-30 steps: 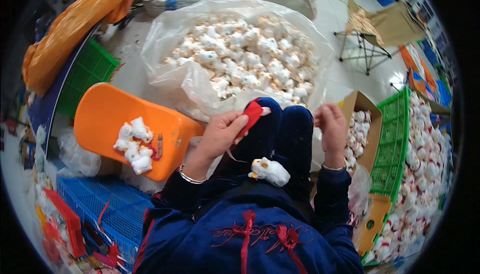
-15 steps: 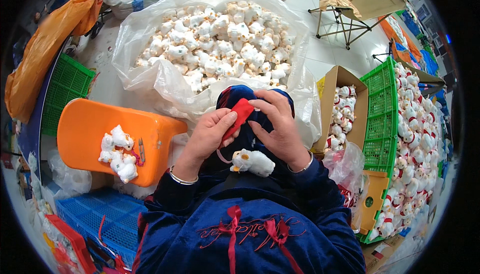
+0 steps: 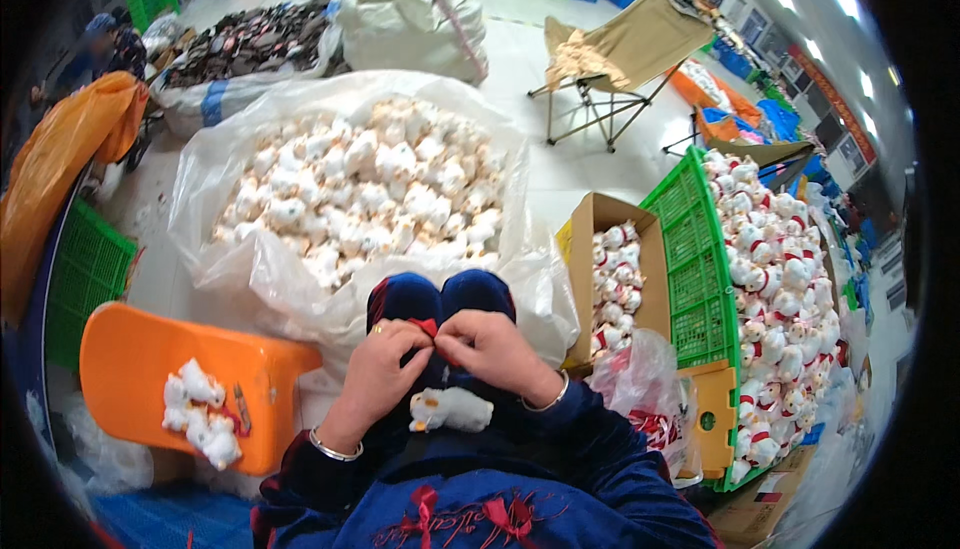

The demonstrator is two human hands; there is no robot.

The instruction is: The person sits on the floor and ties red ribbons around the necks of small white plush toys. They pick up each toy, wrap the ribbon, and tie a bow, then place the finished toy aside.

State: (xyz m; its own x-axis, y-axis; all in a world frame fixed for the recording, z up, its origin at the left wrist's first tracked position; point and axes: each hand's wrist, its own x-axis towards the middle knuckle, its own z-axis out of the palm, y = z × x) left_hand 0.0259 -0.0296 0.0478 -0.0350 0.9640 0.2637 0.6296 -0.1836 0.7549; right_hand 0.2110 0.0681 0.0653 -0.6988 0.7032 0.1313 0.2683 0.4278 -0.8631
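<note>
Over my knees my left hand (image 3: 388,367) and my right hand (image 3: 492,351) meet, fingertips closed on a small piece of red cloth (image 3: 426,327). Most of that cloth is hidden behind the fingers. In my lap, just below the hands and touched by neither, lies a white plush animal (image 3: 455,409) on its side, its yellowish head to the left. On the orange stool (image 3: 125,359) to my left rest several more white plush animals (image 3: 195,404), a bit of red cord and a small snipping tool (image 3: 242,407).
Ahead stands a large clear plastic bag (image 3: 200,209) full of white plush toys. To the right are a cardboard box (image 3: 650,249) of toys, a green crate (image 3: 700,259) heaped with red-collared ones, and a plastic bag (image 3: 640,389) of red ribbons. A folding chair (image 3: 640,39) stands beyond.
My view has tilted up, showing more of the room. My right hand, loosely spread beside the red cloth before, now pinches it next to the left; less of the cloth shows.
</note>
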